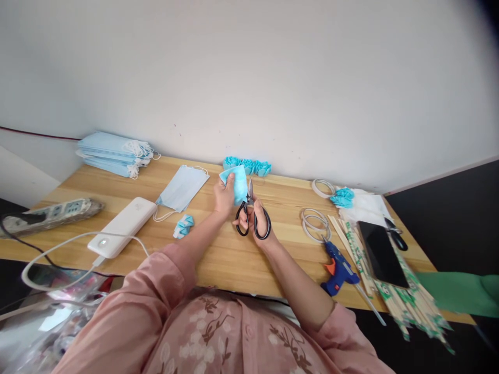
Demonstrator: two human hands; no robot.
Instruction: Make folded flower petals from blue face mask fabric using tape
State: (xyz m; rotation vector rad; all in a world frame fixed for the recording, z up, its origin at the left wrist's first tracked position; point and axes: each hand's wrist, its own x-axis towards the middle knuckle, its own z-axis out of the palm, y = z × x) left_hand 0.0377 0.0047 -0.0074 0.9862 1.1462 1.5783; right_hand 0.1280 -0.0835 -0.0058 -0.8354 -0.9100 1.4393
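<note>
Over the middle of the table, my left hand (225,195) pinches a piece of blue mask fabric (240,182), thumb on its face. My right hand (260,221) has its fingers through the black handles of a pair of scissors (250,193). The handles are spread, and the blades point away from me along the fabric's right edge. Whether the blades touch the fabric I cannot tell. Behind the fabric, a row of ruffled blue fabric flowers (255,167) lies against the wall. Left of my left forearm is a small folded blue and white piece (183,226).
Left: stacked face masks (111,150), a single mask (183,188), a white power bank (122,227) with a cable, a power strip (58,213). Right: tape rolls (315,224), a blue glue gun (338,270), a phone (382,253) on wrapped chopsticks (413,298), another blue flower (343,197).
</note>
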